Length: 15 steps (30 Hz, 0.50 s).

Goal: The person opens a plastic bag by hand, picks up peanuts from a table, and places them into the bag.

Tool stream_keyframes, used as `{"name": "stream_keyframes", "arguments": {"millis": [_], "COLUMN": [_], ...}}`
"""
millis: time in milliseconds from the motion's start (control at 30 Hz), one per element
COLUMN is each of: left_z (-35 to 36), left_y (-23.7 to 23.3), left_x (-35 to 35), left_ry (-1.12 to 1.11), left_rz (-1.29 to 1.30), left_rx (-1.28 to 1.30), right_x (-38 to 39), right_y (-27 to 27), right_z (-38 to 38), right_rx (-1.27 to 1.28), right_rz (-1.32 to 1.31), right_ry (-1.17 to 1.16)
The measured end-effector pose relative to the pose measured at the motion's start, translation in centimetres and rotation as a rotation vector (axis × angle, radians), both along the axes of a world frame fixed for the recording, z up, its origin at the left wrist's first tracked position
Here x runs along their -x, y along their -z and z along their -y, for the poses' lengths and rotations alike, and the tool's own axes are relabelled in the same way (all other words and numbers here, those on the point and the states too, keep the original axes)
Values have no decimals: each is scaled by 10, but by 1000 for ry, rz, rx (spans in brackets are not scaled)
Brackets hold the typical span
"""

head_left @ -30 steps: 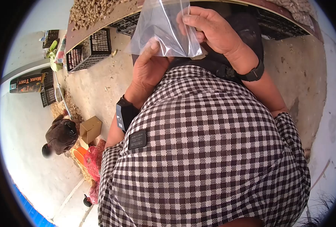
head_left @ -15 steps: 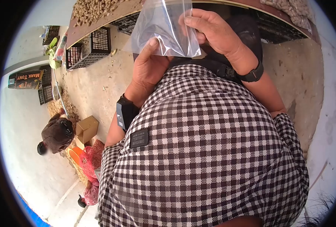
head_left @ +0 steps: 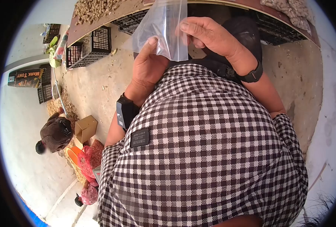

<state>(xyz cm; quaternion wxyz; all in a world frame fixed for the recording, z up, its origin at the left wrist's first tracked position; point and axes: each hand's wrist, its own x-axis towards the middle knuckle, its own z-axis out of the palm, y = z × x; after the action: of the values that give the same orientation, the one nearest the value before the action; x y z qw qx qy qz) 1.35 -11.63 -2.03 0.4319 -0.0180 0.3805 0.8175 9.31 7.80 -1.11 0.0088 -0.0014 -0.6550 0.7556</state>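
A clear plastic zip bag [head_left: 158, 28] hangs between my two hands, above my lap and in front of the table edge. Its contents, if any, do not show. My left hand [head_left: 149, 64] grips the bag's lower left part, thumb on the near face and fingers hidden behind the plastic. At the bag's right edge, my right hand [head_left: 215, 38] pinches the plastic between thumb and fingers; some fingertips show through the film.
Peanuts [head_left: 94, 10] lie heaped on the brown table [head_left: 137, 8]. Bagged peanuts [head_left: 291, 11] rest at its right end. Black crates [head_left: 96, 43] stand below. At left, two people [head_left: 56, 132] work beside peanuts on the floor, a cardboard box [head_left: 85, 129] and an orange scoop-like container [head_left: 74, 156].
The bag's right edge has swung slightly left and hangs straighter. My right hand has shifted a little left with it, while my left hand stays nearly in place.
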Motion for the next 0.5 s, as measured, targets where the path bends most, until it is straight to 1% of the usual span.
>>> {"name": "stream_keyframes", "arguments": {"millis": [100,500], "left_z": [0,-2], "left_y": [0,6], "left_x": [1,3], "left_ry": [18,47], "left_rz": [-7,-12], "left_rx": [0,-23], "right_x": [-1,0], "right_y": [0,3], "right_z": [-2,-6], "right_rx": [-13,-28], "right_rz": [16,-8], "right_ry": [-40,-50]}}
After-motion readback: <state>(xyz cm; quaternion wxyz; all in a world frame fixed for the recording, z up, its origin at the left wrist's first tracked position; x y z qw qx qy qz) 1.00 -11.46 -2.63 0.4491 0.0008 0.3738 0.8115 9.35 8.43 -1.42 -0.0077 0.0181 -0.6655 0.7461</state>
